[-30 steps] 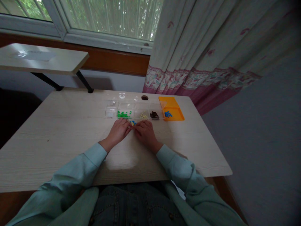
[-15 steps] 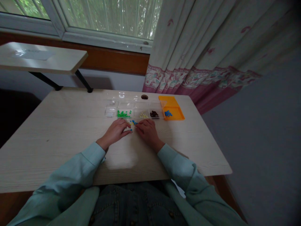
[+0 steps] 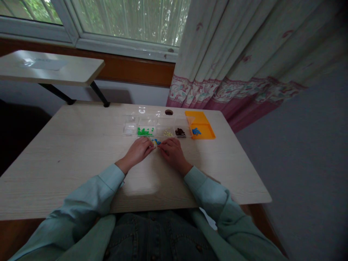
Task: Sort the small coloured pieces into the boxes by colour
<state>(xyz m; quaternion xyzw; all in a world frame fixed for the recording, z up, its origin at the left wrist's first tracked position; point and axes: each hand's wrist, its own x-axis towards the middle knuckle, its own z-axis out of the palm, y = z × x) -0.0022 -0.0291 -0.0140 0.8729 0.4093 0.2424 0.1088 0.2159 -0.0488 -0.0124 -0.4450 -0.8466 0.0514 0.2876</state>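
Observation:
My left hand (image 3: 138, 150) is closed in a pinch over the table, thumb against fingers. What sits between those fingertips is too small to make out. Facing it, a little to the right, my right hand (image 3: 173, 152) has its thumb and finger pressed together at a cluster of small blue and yellow pieces (image 3: 157, 141). Both sets of fingertips nearly meet there. Just beyond stands a clear plastic compartment box (image 3: 130, 132), with green pieces (image 3: 145, 131), cream pieces (image 3: 167, 133) and dark brown pieces (image 3: 180, 132) in separate compartments.
To the right of the clear box lies an open orange case (image 3: 206, 132) with blue pieces (image 3: 196, 131) in it. A round cable hole (image 3: 169, 112) is near the back edge of the table (image 3: 81, 156). A raised shelf (image 3: 76, 72) stands at the back left; a curtain (image 3: 217, 72) hangs behind.
My left thumb and fingers have closed together, covering a small blue piece that showed between them. The left hand has moved slightly closer to the right one, which stays near the blue and yellow cluster.

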